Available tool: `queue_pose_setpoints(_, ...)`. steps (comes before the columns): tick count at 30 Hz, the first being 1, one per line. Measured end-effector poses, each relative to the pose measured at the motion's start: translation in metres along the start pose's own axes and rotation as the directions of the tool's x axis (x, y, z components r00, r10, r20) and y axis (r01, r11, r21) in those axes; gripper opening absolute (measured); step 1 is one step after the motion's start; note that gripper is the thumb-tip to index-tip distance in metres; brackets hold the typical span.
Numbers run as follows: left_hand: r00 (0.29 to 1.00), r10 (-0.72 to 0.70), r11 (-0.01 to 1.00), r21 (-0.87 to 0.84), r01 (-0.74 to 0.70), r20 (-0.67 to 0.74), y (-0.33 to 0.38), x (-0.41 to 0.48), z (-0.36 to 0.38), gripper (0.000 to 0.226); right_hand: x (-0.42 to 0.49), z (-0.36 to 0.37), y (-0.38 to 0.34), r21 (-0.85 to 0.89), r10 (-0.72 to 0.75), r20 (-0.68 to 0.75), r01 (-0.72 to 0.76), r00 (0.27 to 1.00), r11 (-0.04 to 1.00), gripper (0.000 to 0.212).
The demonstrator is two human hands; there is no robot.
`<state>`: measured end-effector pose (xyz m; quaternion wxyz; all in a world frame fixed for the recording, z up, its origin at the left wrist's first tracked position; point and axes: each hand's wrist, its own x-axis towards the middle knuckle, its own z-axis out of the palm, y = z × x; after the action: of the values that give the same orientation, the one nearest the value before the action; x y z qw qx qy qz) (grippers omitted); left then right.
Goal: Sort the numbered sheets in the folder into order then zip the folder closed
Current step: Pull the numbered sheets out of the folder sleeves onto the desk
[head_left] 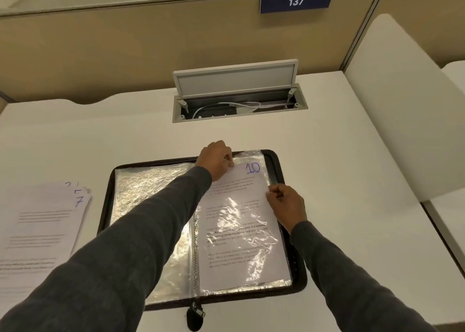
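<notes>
My left hand (216, 159) pinches the top edge of the plastic pocket (251, 154) at its inner corner. My right hand (285, 202) pinches the right edge of the sheet marked 10 (236, 221), which lies on the right half of the open folder (300, 280). I cannot tell whether the sheet is wholly inside the pocket.

The risk I see is the thin, crinkled plastic. If the two hands pull unevenly, the sheet could buckle or catch a corner, or the pocket could tear along the spine. Glare on the plastic hides part of the print, so a number could be misread. The other sheets (42, 221) are stacked loosely to the left with a 7 on top, and a nudge from a forearm could knock them out of order.

Everything sits on a white desk (339, 155) with an open cable hatch (236, 97). Beige partitions stand behind, with a sign reading 137 (296, 1).
</notes>
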<state>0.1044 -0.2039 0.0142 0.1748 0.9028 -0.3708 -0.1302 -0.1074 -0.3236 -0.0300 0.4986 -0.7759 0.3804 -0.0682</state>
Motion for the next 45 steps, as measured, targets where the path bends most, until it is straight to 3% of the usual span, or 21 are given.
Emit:
queue_pose_setpoints(6, 0.999, -0.006, 0.995, -0.097, 0.01, 0.044, -0.003, 0.002, -0.003, 0.016, 0.006, 0.003, 0.001, 0.026, 0.006, 0.034, -0.006, 0.999, 1.0, 0.011)
queue_pose_setpoints(10, 0.995, -0.072, 0.972, -0.219, 0.084, 0.063, -0.009, 0.002, -0.004, 0.004, 0.009, 0.004, 0.001, 0.031, 0.012, 0.039, -0.014, 0.999, 0.999, 0.012)
queue_pose_setpoints(18, 0.983, -0.079, 0.908, -0.395, 0.14, 0.167, -0.003, 0.005, -0.014, 0.011, 0.008, 0.001, -0.002, 0.062, 0.025, 0.049, -0.028, 0.998, 0.998, 0.01)
queue_pose_setpoints(21, 0.972, -0.072, 0.904, -0.397, 0.159, 0.225, -0.002, 0.006, -0.016, 0.019, 0.008, 0.0, -0.002, 0.064, 0.022, 0.053, -0.025, 0.998, 0.998, 0.008)
queue_pose_setpoints(25, 0.937, -0.059, 0.935, -0.309, 0.172, 0.345, -0.001, 0.009, -0.02, 0.045, 0.006, 0.0, -0.003, 0.09, 0.035, 0.053, -0.04, 0.998, 0.995, 0.01)
queue_pose_setpoints(31, 0.834, -0.119, 0.951, -0.18, 0.252, 0.539, 0.009, 0.007, -0.023, 0.071, 0.004, -0.001, -0.004, 0.11, 0.035, 0.043, -0.039, 0.998, 0.993, 0.009)
queue_pose_setpoints(37, 0.957, -0.172, 0.937, -0.262, 0.232, 0.235, 0.006, 0.01, -0.029, 0.074, 0.001, -0.002, -0.001, 0.002, 0.03, 0.064, -0.03, 0.997, 1.0, 0.009)
queue_pose_setpoints(41, 0.988, -0.146, 0.939, -0.305, 0.156, 0.056, 0.003, 0.008, -0.035, 0.065, -0.002, -0.003, -0.002, -0.039, 0.031, 0.059, -0.029, 0.998, 0.999, 0.011)
queue_pose_setpoints(45, 0.975, -0.135, 0.929, -0.365, 0.062, -0.176, -0.002, 0.008, -0.05, 0.052, -0.004, -0.001, -0.003, -0.06, 0.028, 0.055, -0.024, 0.998, 0.998, 0.006)
